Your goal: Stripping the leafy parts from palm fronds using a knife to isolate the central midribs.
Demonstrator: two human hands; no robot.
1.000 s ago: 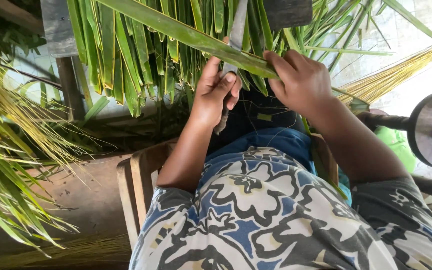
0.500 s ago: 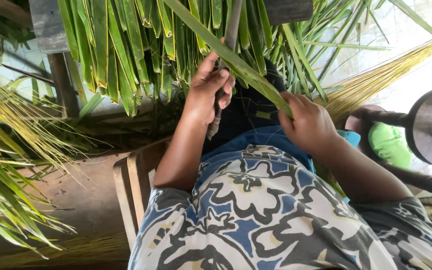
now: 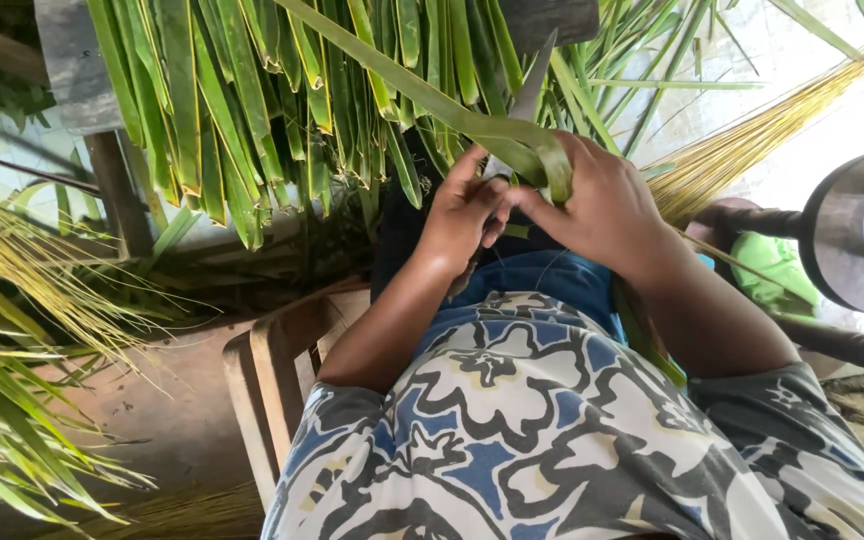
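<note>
A long green palm leaflet (image 3: 422, 95) runs from the upper left down to my hands, where it is folded over. My right hand (image 3: 602, 205) grips the folded end of the leaflet. My left hand (image 3: 462, 215) is closed on a knife (image 3: 527, 100), whose grey blade points up and away between the leaves; its handle is mostly hidden in my palm. The two hands touch each other at the fingertips, just above my lap.
Hanging green palm fronds (image 3: 242, 110) fill the top. Yellowish stripped midribs (image 3: 752, 140) lie at the upper right and fronds (image 3: 12, 300) at the left. A wooden chair frame (image 3: 272, 370) is below my left arm. A round dark wheel-like object (image 3: 862, 235) sits at right.
My hands have come together: the left hand with the knife moved right, the right hand rose and folded the leaflet's end over beside the blade.
</note>
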